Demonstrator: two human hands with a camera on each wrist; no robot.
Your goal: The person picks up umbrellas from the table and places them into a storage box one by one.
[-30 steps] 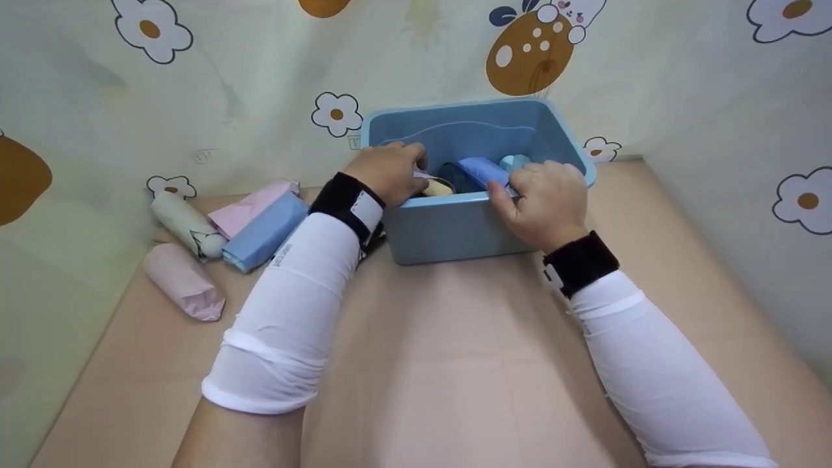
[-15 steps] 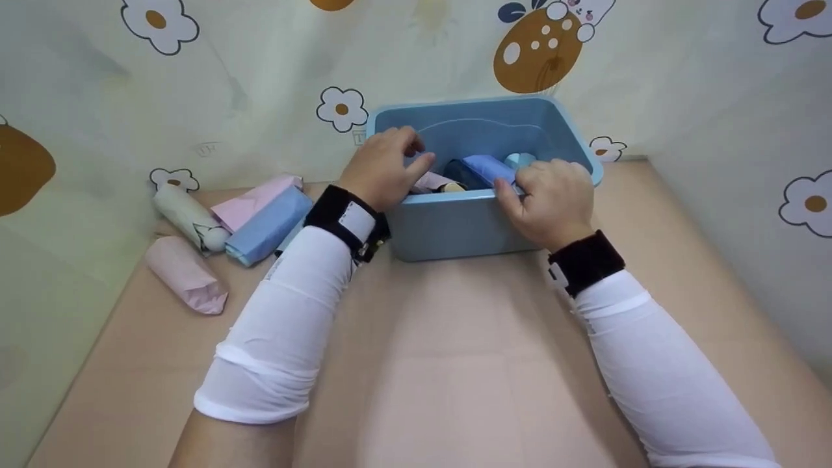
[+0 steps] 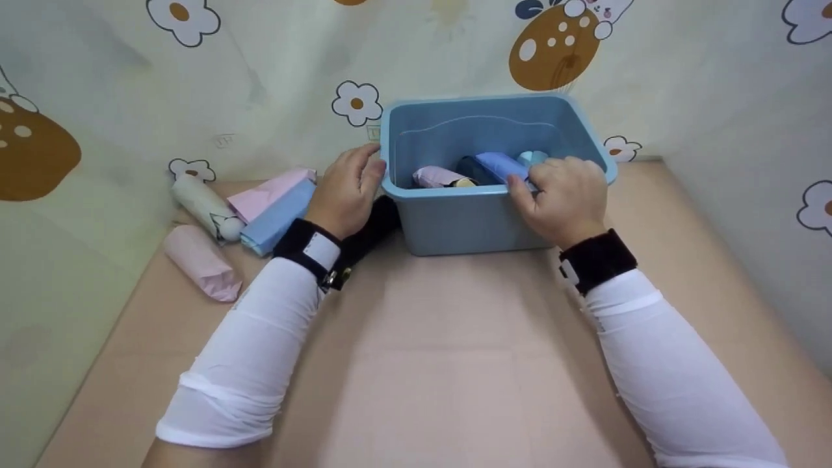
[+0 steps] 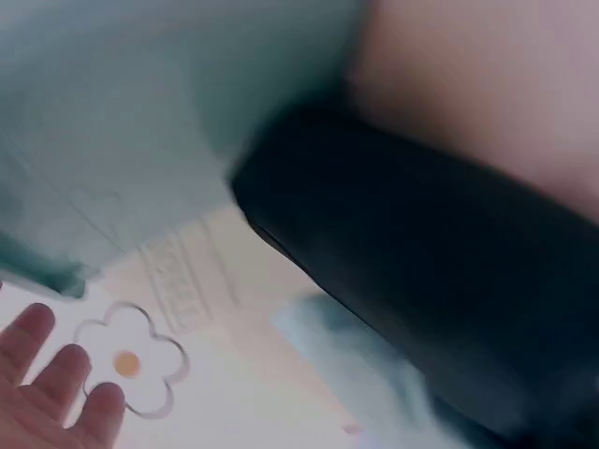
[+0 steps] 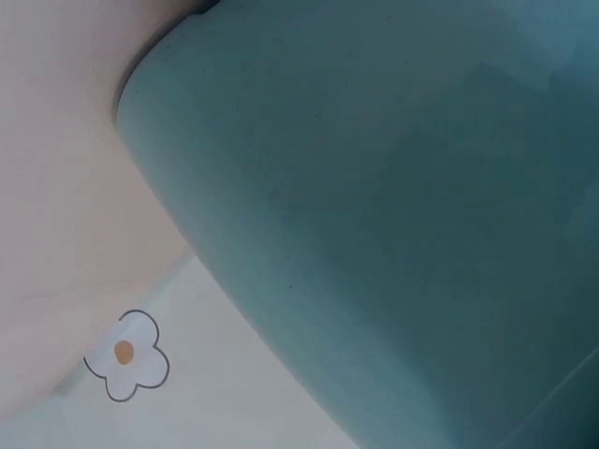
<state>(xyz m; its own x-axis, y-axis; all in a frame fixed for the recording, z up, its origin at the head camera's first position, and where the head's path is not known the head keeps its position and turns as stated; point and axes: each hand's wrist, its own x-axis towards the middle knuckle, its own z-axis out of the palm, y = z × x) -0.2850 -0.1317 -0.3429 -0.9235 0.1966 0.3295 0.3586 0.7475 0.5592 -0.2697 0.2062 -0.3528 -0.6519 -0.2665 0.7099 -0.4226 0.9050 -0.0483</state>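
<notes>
A blue plastic bin [image 3: 474, 224] stands near the back wall, its near wall also filling much of the right wrist view. My right hand [image 3: 564, 198] grips its front rim, fingers over the edge and thumb outside. Just left of the bin, my left hand [image 3: 348, 192] holds nothing, its fingers fairly straight; fingertips [image 4: 70, 369] show in the left wrist view. Inside the bin lie a pale pink roll [image 3: 439, 176], a dark bundle [image 3: 473, 170], a blue bundle [image 3: 500, 166] and a light teal piece [image 3: 533, 157]. Between left wrist and bin is a long black object [image 3: 380, 224], its kind unclear.
Left of my left hand lie a pale green roll [image 3: 205, 205], a pink roll [image 3: 203, 263], a flatter pink bundle [image 3: 270, 194] and a blue bundle [image 3: 279, 218]. A patterned wall covering [image 3: 292, 52] rises behind the beige tabletop [image 3: 442, 364].
My left hand has come out of the bin and moved left and down, leaving the pale pink roll inside. The right hand keeps its grip on the rim.
</notes>
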